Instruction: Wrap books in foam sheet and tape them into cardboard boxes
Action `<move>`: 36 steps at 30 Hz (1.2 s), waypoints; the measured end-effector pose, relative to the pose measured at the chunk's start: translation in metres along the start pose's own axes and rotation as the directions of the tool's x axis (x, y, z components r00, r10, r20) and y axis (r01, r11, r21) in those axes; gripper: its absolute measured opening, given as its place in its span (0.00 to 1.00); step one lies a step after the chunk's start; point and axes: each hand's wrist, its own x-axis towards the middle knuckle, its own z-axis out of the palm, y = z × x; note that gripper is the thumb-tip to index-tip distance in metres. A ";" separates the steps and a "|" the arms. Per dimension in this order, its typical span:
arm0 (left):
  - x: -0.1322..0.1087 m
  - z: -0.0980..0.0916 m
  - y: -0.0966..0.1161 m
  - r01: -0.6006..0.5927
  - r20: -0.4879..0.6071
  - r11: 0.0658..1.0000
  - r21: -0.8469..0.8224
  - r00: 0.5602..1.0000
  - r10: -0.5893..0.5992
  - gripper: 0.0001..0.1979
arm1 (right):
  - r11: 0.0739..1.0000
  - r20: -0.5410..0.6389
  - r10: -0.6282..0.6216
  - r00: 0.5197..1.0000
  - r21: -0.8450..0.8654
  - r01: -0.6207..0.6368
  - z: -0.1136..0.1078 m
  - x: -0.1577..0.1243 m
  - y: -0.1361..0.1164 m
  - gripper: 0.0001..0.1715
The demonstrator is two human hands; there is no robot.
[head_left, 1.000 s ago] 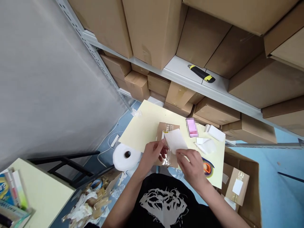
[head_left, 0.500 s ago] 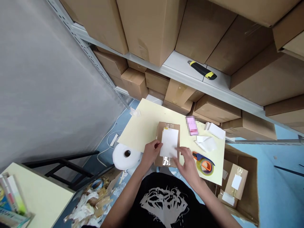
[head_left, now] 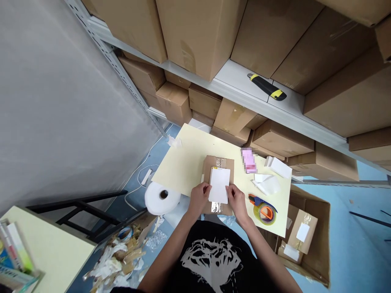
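Note:
A small brown cardboard parcel (head_left: 227, 165) lies on a pale yellow table (head_left: 186, 162) in front of me. A white label (head_left: 219, 185) lies flat on top of it. My left hand (head_left: 199, 198) presses the label's left edge with its fingers curled on it. My right hand (head_left: 236, 198) presses the label's right edge the same way. Clear tape shows at the parcel's near and far ends.
An orange tape dispenser (head_left: 264, 211), a pink item (head_left: 248, 160) and white label sheets (head_left: 276, 167) lie right of the parcel. A white roll (head_left: 161, 198) stands left below the table. An open carton (head_left: 311, 228) with labelled parcels sits right. Shelves of boxes and a yellow-black knife (head_left: 267, 86) are behind.
The white label, earlier held tilted above the parcel, now lies flat on it. Both hands have moved to its two side edges.

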 end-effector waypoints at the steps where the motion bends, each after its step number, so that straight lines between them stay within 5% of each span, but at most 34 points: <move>1: 0.001 0.002 -0.002 0.002 -0.003 1.000 0.017 1.000 -0.002 0.12 | 1.000 -0.003 -0.009 1.000 -0.018 0.009 0.001 0.001 0.001 0.25; 15: 0.008 0.012 -0.011 -0.006 0.027 0.967 0.256 1.000 -0.001 0.10 | 0.962 -0.004 -0.076 0.997 -0.263 0.072 0.006 0.003 0.003 0.28; 31: -0.001 0.009 -0.002 -0.030 0.021 0.865 0.501 1.000 0.023 0.11 | 0.881 0.007 -0.001 1.000 -0.474 0.004 -0.004 0.012 0.005 0.15; 34: 0.003 0.004 0.001 -0.091 0.008 0.844 0.529 0.995 0.103 0.13 | 0.868 -0.027 -0.135 0.990 -0.486 0.105 -0.005 0.013 -0.001 0.13; 36: 0.010 0.004 0.002 -0.249 0.033 0.792 0.557 0.960 0.279 0.17 | 0.850 -0.010 -0.309 0.951 -0.450 0.272 0.002 0.017 -0.004 0.19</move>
